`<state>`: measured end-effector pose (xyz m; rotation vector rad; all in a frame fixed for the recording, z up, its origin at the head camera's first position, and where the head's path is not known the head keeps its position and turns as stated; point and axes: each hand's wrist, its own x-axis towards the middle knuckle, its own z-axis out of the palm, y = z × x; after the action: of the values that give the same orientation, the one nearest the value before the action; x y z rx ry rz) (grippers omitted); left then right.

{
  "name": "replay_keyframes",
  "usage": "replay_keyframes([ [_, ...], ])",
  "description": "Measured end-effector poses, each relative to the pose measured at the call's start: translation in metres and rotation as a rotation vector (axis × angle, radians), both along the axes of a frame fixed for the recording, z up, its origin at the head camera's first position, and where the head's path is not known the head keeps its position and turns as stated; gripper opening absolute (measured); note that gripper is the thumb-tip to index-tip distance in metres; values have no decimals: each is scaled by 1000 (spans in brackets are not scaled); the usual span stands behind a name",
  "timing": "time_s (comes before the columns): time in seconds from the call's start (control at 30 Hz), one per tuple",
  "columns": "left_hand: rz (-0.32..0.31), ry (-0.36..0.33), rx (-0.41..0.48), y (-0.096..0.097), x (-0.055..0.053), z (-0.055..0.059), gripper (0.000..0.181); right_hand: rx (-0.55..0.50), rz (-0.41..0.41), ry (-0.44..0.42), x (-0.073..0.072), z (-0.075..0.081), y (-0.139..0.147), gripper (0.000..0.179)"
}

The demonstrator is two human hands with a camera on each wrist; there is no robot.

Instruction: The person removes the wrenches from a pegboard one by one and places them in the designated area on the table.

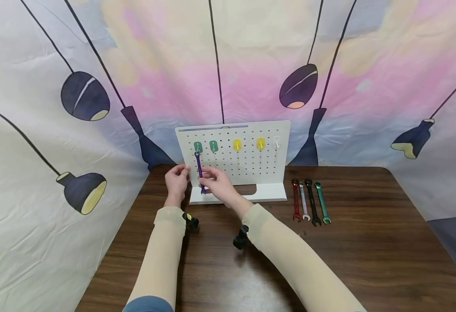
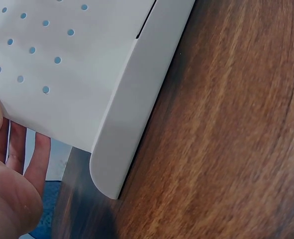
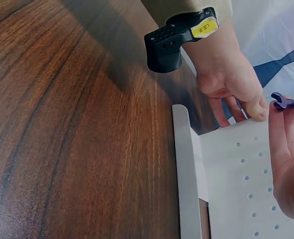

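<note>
A white pegboard stand (image 1: 247, 167) stands upright at the back of the table. My left hand (image 1: 177, 181) pinches its left edge, thumb in front and fingers behind, as the left wrist view shows. In my right hand (image 1: 221, 187), fingers and thumb hold a purple wrench (image 1: 199, 166) nearly upright before the board. The wrench's ring end overlaps the leftmost green hook (image 1: 198, 146) in the head view. Its open jaw end points down, and in the right wrist view the purple wrench (image 3: 280, 102) sticks out past the fingertips.
Another green hook (image 1: 214, 146), two yellow hooks (image 1: 237, 144) and a clear hook (image 1: 276, 143) line the board. Right of the stand lie a red wrench (image 1: 295, 199), a silver wrench (image 1: 303, 201), a black wrench (image 1: 312, 201) and a green wrench (image 1: 322, 201). A printed curtain (image 1: 251, 86) hangs behind.
</note>
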<state>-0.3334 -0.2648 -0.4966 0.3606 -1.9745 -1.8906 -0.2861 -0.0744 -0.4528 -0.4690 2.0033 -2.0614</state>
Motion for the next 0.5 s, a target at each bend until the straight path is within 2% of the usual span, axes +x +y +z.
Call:
replay_keyframes([
  [0.5, -8, -8, 4, -1, 1, -1, 24, -26, -2, -26, 1, -1, 1, 40],
])
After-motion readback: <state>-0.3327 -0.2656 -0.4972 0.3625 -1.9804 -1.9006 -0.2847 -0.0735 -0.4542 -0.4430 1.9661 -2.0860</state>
